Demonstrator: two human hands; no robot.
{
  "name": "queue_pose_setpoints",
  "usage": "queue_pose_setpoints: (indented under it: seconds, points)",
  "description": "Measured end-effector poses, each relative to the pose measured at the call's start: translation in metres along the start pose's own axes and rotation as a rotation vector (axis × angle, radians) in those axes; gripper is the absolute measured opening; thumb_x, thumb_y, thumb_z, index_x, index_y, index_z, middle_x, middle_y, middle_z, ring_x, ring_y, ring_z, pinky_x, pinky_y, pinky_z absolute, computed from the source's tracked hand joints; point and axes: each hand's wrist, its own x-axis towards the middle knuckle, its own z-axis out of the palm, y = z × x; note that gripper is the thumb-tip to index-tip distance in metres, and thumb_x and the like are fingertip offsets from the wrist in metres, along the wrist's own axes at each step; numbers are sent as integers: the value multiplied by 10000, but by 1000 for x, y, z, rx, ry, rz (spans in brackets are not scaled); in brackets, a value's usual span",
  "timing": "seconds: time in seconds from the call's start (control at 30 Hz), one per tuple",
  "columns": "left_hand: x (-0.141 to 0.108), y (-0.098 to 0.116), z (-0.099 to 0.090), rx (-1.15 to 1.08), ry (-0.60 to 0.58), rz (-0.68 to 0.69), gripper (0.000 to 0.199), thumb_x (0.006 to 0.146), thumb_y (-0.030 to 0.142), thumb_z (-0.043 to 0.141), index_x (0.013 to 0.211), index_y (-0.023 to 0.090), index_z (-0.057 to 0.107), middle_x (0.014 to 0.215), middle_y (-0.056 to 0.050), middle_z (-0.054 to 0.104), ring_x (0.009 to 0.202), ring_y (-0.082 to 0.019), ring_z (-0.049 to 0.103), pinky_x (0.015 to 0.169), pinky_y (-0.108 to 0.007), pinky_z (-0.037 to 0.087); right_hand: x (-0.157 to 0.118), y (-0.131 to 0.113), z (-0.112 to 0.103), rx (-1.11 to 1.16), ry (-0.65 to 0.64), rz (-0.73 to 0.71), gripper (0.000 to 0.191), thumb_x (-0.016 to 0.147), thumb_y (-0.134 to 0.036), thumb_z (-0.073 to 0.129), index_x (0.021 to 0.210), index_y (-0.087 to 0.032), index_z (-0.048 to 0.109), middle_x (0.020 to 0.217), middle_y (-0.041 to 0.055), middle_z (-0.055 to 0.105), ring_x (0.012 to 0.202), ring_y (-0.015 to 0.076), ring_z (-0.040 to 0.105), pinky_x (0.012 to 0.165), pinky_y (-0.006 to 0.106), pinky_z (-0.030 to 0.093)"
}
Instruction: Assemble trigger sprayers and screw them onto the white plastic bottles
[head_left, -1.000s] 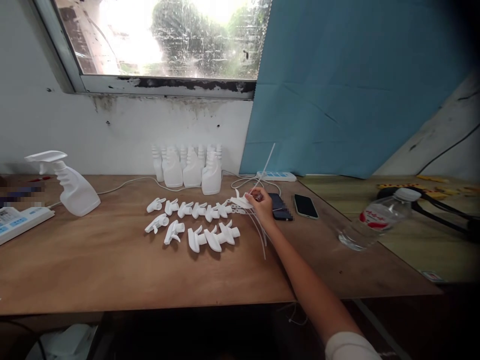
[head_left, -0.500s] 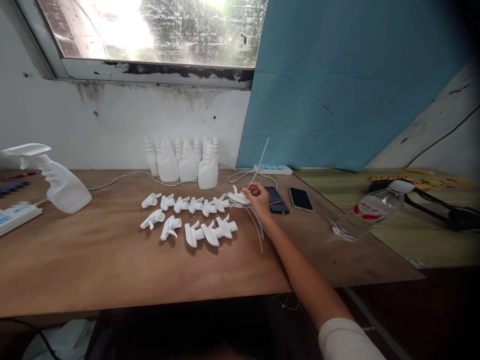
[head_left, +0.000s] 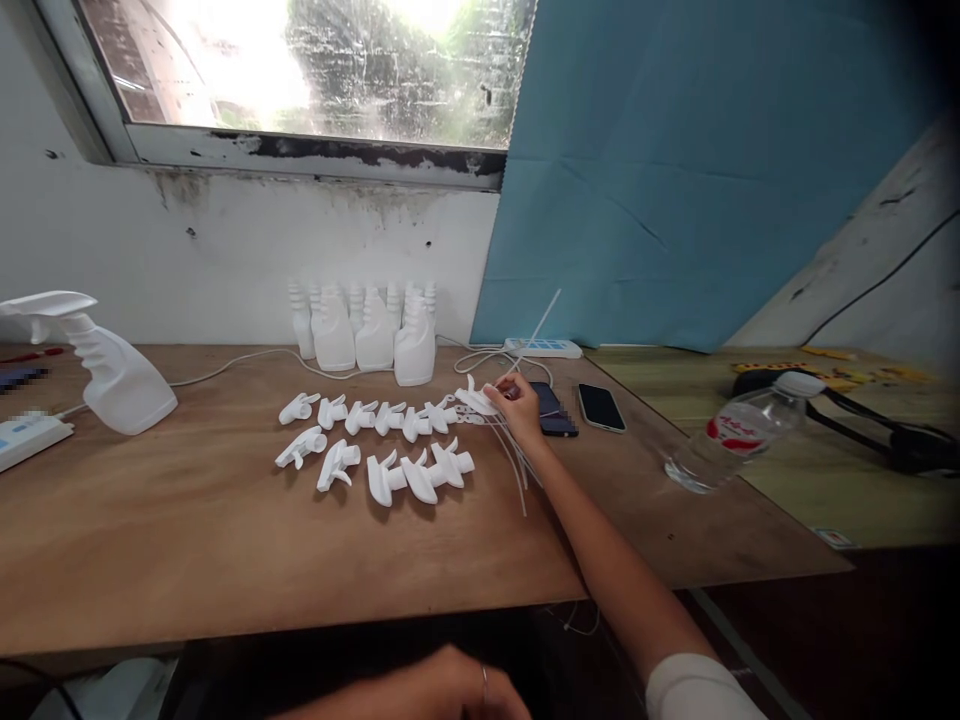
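My right hand (head_left: 519, 402) is closed around a white trigger spray head (head_left: 472, 397), whose thin clear dip tube (head_left: 541, 322) sticks up past the fingers. Several loose dip tubes (head_left: 516, 462) lie under that hand, beside some small white rings (head_left: 471, 415). To its left, white spray heads (head_left: 390, 417) lie on the table in two rough rows. At the bottom edge, below the tabletop, my left hand (head_left: 442, 690) shows with a thin band on it; its fingers are cut off by the frame.
Several white spray bottles without heads (head_left: 414, 345) stand against the wall. One assembled spray bottle (head_left: 124, 375) leans at the left by a power strip (head_left: 34, 437). Two phones, one a black-screened phone (head_left: 601, 407), lie right of my hand. A tilted water bottle (head_left: 739, 440) is farther right.
My left hand has come into view at the bottom. In my right hand, the spray head sits slightly lower in view and its tube leans more to the right.
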Motion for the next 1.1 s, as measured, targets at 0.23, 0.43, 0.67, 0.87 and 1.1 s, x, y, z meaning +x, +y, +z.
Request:
queue_pose_setpoints:
  seconds: [0.23,0.43,0.67,0.87,1.1]
  points:
    - [24,69,-139,-30,533,206,342,855,449,646,994,138,614,774,-50,630,645,-121,609,596,-222,498,-9,-14,14,355,-15,205,362,617,-502,792,688,-212,586,618,-20,607,492,136,539,506,294,473]
    - [32,41,-185,-345,865,251,573,771,584,674,1136,192,472,995,-75,612,637,-146,640,446,-235,505,-41,-46,33,558,-260,234,305,689,-488,780,720,-222,633,795,20,707,643,186,674,642,361,580]
    - [23,45,-178,-412,721,226,489,786,589,657,926,125,589,720,-58,638,562,-144,619,441,-221,480,-71,-77,43,333,-564,8,243,791,-482,701,726,-248,690,945,43,728,857,212,669,791,359,531]
    - [24,48,-189,-365,905,258,364,760,451,731,742,153,523,532,17,567,368,-70,465,308,-173,250,-84,-86,58,559,-505,205,450,812,-636,587,620,-239,497,728,35,666,664,197,623,623,345,503]
    - [-44,82,-243,-479,1561,457,200,879,275,489,719,157,464,512,41,561,332,-21,399,319,-136,206,-33,-90,2,511,-125,70,447,783,-658,564,665,-242,450,683,42,683,619,218,658,553,336,483]
